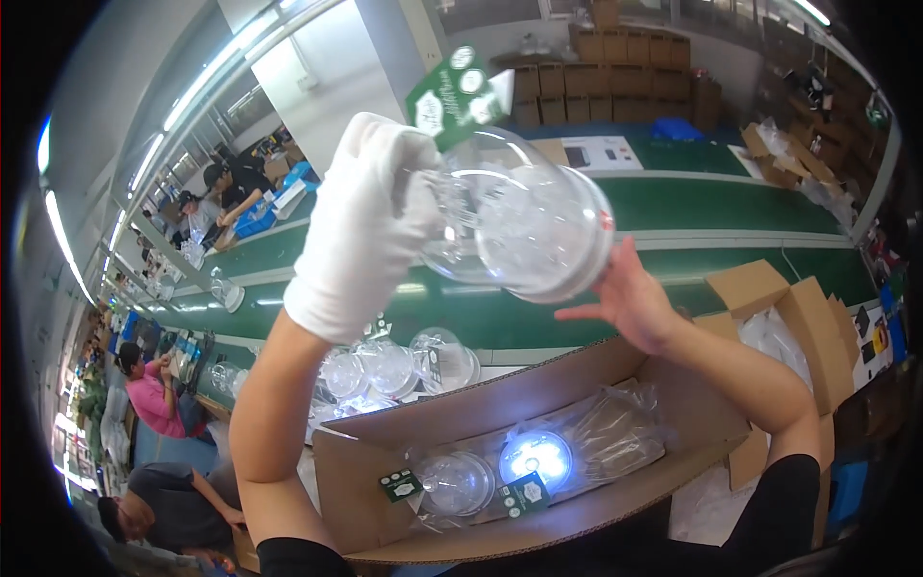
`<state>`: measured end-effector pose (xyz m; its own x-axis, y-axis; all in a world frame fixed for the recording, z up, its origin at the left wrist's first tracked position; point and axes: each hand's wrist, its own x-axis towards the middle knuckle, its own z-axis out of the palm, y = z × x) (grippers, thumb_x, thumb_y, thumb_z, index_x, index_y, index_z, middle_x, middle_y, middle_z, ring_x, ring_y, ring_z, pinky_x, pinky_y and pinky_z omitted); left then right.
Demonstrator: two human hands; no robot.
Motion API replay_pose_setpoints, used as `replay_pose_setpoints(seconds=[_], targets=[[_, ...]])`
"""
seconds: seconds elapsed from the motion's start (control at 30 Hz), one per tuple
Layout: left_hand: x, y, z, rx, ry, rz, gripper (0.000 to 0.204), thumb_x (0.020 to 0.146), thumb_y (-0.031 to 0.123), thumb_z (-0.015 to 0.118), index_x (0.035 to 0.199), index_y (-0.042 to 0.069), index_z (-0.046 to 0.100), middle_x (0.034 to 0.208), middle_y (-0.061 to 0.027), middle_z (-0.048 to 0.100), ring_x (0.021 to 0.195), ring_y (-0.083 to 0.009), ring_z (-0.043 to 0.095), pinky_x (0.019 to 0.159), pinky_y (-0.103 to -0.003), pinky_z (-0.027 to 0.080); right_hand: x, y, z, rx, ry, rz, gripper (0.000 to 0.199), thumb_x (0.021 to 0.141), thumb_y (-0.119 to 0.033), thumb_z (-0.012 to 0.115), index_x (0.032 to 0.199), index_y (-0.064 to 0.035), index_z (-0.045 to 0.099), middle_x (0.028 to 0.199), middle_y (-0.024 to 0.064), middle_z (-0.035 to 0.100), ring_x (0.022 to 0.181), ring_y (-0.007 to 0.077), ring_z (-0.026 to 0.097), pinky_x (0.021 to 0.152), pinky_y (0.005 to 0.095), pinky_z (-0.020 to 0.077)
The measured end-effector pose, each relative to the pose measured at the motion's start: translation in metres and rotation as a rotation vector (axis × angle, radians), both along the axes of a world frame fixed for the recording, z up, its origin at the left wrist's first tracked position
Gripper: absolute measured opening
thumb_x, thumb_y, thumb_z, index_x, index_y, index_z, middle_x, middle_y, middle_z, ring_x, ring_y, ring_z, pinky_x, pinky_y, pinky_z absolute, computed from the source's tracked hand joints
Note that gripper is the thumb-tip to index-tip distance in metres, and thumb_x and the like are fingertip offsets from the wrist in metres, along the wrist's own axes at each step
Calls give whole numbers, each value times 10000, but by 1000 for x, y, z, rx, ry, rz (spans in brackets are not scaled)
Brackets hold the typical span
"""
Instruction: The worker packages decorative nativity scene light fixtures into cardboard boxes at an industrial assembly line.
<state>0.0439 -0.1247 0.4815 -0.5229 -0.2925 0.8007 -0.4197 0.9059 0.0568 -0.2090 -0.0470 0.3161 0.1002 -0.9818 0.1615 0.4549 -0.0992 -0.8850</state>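
My left hand (365, 226), in a white glove, grips the narrow end of a clear plastic dome (524, 216) above an open cardboard box (361, 490). A green card tag (444, 101) sticks up beside the glove. Bare and with its fingers partly spread, my right hand (635, 308) cups the dome's wide round base; some fingers are hidden behind it. Inside the box lie an unlit clear dome (454, 484) with a green tag and a dome glowing blue-white (536, 454). Crumpled clear plastic wrap (611, 438) fills the box's right part.
Several more clear domes (389, 365) stand just beyond the box. Green work surfaces (692, 207) run across behind. At the right is another open carton (793, 337) with plastic inside. Co-workers sit at the left, one in a pink top (154, 399). Stacked cartons (630, 62) stand far back.
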Motion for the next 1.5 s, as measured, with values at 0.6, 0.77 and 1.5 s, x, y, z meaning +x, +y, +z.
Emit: replay_pose_setpoints(seconds=[0.6,0.77,1.5], targets=[[-13,129,-2,87,-8,-599,243,718,-40,743,894,86,634,898,-79,600,869,-241,618,744,-336,513,61,161,-16,299,-356,-384,596,1083,-495,242,1468,-80,427,1429,110,539,1264,273,564,1057,486,475],[-27,121,1,283,-98,-730,384,828,250,722,1127,13,683,1142,-153,685,1056,-268,667,975,-357,497,72,162,-23,254,-405,-433,586,1084,-482,259,1462,-69,429,1419,114,543,1261,269,566,1053,474,480],[-52,146,-36,-537,-127,-250,341,826,301,683,1126,139,692,1283,-59,593,1233,-272,551,954,-402,489,82,149,-28,90,-517,-839,464,1102,-359,293,1347,-19,491,1268,124,617,1132,246,641,962,396,546]])
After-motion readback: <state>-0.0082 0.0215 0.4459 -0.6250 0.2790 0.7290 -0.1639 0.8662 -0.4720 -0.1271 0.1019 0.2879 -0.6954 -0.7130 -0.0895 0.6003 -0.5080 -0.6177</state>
